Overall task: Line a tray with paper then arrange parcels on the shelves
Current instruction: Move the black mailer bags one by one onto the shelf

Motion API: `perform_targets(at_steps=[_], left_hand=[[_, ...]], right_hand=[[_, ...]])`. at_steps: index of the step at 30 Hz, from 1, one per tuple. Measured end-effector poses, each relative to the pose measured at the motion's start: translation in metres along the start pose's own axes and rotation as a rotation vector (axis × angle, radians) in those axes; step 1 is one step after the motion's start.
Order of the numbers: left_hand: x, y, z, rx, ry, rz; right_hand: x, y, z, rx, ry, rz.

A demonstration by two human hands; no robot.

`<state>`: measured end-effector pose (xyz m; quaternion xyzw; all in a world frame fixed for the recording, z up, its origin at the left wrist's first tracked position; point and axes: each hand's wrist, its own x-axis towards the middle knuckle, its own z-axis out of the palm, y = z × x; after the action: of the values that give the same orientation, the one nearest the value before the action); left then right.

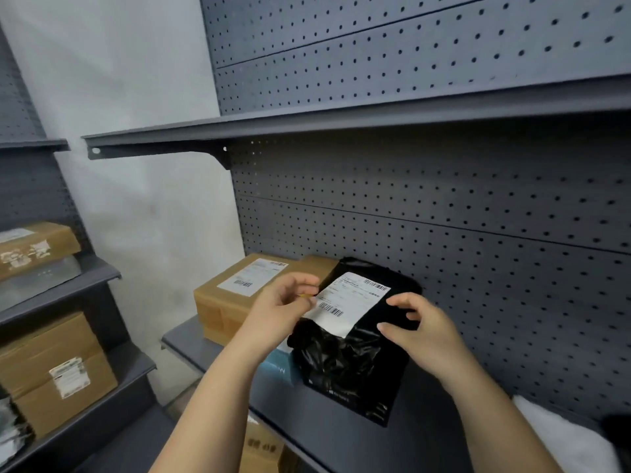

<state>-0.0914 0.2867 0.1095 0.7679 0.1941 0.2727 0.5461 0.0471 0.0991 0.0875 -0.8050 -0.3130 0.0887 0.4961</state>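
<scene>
Two hands: both are over one black bag (345, 363) on the middle shelf (341, 438).
Left hand (283, 302): fingers bent close together at the left edge of the label (348, 302); a small yellow bit shows between them, blurred, and I cannot tell if it pinches anything.
Right hand (416, 326): fingers loosely bent and a little spread, tips at the right part of the bag; it grips nothing.
Bag: glossy wrinkled plastic, lying on the shelf, its left side up on a blue box (278, 370).
Label: white, with barcodes, stuck on the upper half of the bag.
Blue box: under the bag's left edge, only a part shows.
Brown box (225, 295): just left of the bag on the same shelf, with its own white label on top.
Pegboard (478, 216): grey back wall, just behind the bag.
Upper shelf (341, 121): grey metal, above the hands.
White thing (563, 435): soft, on the shelf at far right; what it is I cannot tell.
Lower box (261, 445): brown, under the shelf, seen between the arms.
Side rack (85, 268): at left; one level holds a flat brown carton (34, 247) on something silver, the level below holds a bigger carton (58, 370) with a label.
</scene>
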Motion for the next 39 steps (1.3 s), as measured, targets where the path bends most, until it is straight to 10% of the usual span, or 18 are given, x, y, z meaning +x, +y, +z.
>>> perform_targets(at_steps=[18,39], left_hand=[[0.08,-0.067,0.007,0.203,-0.516,0.22],[0.083,-0.04,0.001,0.013,-0.483,0.283]], right_hand=[[0.002,-0.008,0.068,-0.033,0.168,0.239],[0.007,-0.042,0.076,-0.126,0.313,0.2]])
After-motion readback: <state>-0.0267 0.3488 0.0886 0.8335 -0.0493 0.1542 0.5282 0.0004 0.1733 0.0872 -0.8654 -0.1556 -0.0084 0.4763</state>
